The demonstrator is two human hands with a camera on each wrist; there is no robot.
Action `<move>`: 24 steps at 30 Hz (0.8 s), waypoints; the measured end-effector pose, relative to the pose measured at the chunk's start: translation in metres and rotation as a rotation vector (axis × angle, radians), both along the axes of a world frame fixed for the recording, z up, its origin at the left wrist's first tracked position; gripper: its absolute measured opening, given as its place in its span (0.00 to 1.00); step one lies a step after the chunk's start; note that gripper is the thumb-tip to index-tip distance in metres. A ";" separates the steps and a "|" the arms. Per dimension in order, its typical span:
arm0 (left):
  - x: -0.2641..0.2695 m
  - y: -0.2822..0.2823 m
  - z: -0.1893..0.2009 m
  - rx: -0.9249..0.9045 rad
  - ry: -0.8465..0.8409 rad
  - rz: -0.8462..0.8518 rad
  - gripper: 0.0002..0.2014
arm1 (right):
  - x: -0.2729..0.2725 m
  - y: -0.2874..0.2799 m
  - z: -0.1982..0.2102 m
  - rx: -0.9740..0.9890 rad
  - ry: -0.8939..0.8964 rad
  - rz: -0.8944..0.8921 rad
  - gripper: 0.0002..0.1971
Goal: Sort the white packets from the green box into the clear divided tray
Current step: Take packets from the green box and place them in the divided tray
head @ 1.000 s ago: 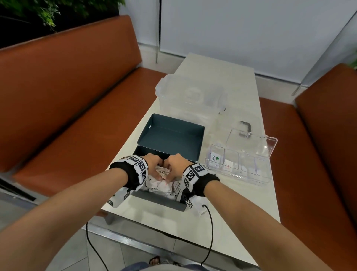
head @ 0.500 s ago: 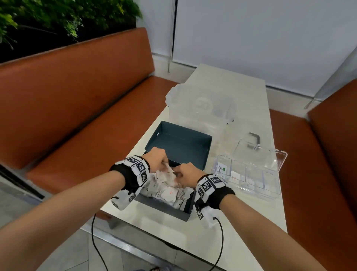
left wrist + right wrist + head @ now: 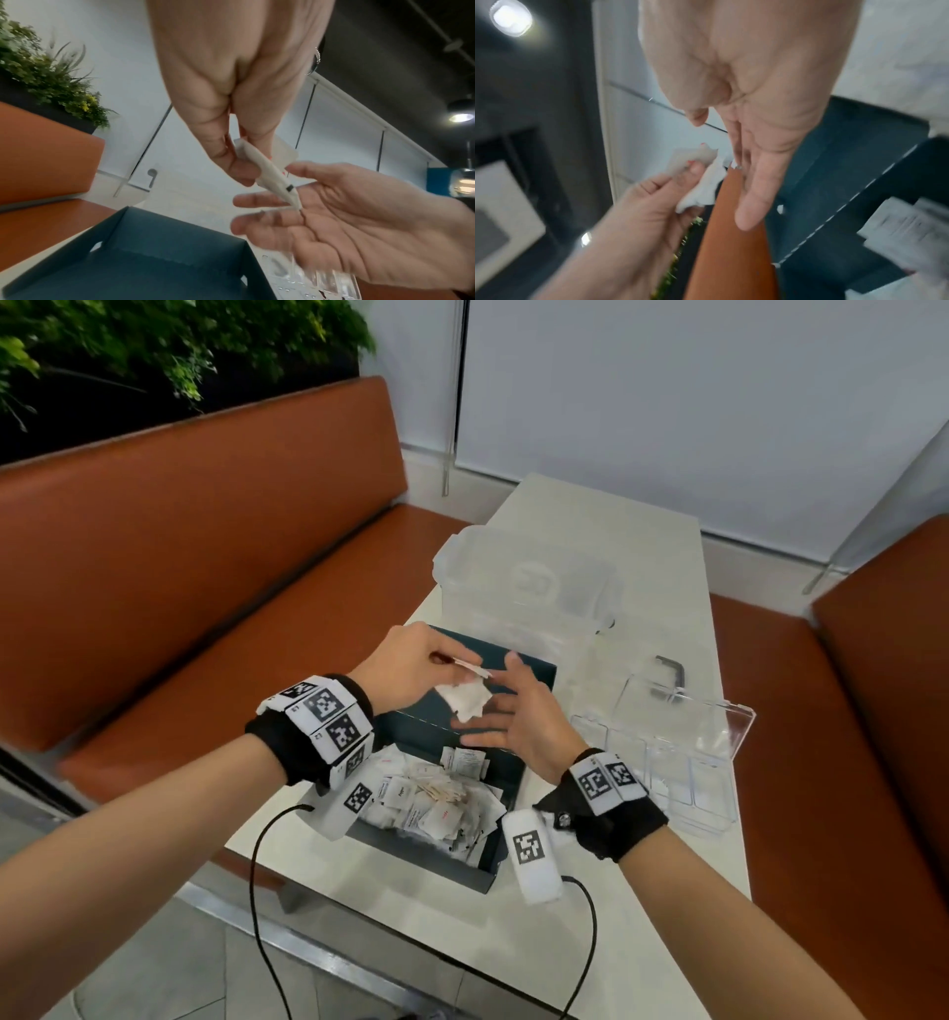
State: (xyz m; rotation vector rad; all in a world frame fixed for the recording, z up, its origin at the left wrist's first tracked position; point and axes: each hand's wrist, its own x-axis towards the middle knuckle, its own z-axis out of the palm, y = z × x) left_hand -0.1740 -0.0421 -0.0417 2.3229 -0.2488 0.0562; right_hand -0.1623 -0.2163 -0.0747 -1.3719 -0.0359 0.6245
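Observation:
My left hand (image 3: 411, 667) is raised above the green box (image 3: 488, 868) and pinches a small bunch of white packets (image 3: 464, 698) between thumb and fingers; the left wrist view shows the packets (image 3: 272, 174) edge-on. My right hand (image 3: 506, 716) faces them with straight, spread fingers (image 3: 259, 201), fingertips at the packets' edge. In the right wrist view the packets (image 3: 700, 186) hang in front of my open right palm. A heap of loose white packets (image 3: 436, 806) fills the near half of the box. The clear divided tray (image 3: 683, 762) stands to the right, lid up.
The box's dark green lid (image 3: 534, 672) lies open beyond it. A large clear lidded container (image 3: 529, 580) stands further back on the pale table (image 3: 606, 942). Orange benches (image 3: 205, 546) run along both sides. A small dark bracket (image 3: 670, 670) lies behind the tray.
Both hands have risen out of the box. The left hand has lifted a bunch of packets, and the right hand has spread open beside them.

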 end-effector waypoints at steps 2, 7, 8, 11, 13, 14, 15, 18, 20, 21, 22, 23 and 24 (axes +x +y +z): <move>-0.002 -0.008 0.002 0.023 -0.058 -0.018 0.11 | -0.001 -0.001 0.008 0.131 0.073 0.035 0.24; -0.009 -0.019 -0.009 0.002 -0.100 -0.043 0.17 | 0.003 0.000 0.011 0.194 0.041 -0.017 0.13; -0.010 -0.019 -0.011 -0.045 -0.082 -0.042 0.19 | 0.004 0.000 0.009 0.191 0.038 -0.032 0.14; -0.011 -0.019 -0.014 -0.257 0.033 0.052 0.28 | 0.006 0.002 0.008 0.178 0.006 -0.047 0.16; -0.011 -0.020 -0.015 -0.512 0.215 0.160 0.29 | 0.004 0.007 0.009 0.180 -0.024 0.007 0.15; -0.011 -0.020 -0.016 -0.675 0.336 0.184 0.27 | 0.003 0.011 0.009 0.156 -0.052 0.034 0.13; -0.011 -0.019 -0.018 -0.832 0.447 0.183 0.24 | 0.002 0.015 0.009 0.099 -0.096 0.047 0.12; -0.015 -0.015 -0.022 -1.035 0.553 0.169 0.17 | 0.003 0.028 0.005 -0.157 -0.253 0.027 0.10; -0.016 -0.012 -0.025 -0.996 0.534 0.217 0.16 | 0.006 0.033 -0.001 -0.331 -0.347 0.012 0.13; -0.017 -0.009 -0.027 -0.954 0.519 0.264 0.16 | 0.008 0.034 -0.005 -0.440 -0.406 0.012 0.14; -0.018 -0.006 -0.029 -0.909 0.502 0.318 0.16 | 0.010 0.035 -0.010 -0.550 -0.462 0.034 0.14; -0.018 -0.003 -0.031 -0.869 0.488 0.372 0.16 | 0.011 0.036 -0.015 -0.654 -0.508 0.094 0.12; -0.019 0.001 -0.034 -0.839 0.483 0.423 0.15 | 0.011 0.038 -0.020 -0.771 -0.548 0.208 0.11</move>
